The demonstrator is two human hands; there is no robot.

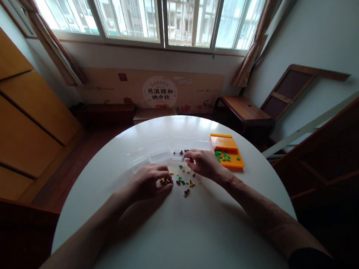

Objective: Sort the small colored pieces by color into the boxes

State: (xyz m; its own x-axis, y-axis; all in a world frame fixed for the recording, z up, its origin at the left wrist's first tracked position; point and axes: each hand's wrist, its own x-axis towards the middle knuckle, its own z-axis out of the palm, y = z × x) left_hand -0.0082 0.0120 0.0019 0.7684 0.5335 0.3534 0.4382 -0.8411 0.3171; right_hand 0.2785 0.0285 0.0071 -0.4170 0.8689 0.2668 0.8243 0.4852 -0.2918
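Note:
My left hand rests on the table with its fingers curled round small brown and yellow plastic pieces, some showing between thumb and fingers. Over the near edge of a clear plastic box is my right hand, its fingers bent close together; whatever they hold is too small to tell. Several dark brown pieces lie in that box, by the right fingertips. Between my hands, loose green pieces and yellow and brown pieces are scattered on the white round table.
An orange tray with green pieces stands beyond my right wrist. More clear plastic containers sit behind my left hand. Past the table are a wooden chair, a window and a wooden cabinet.

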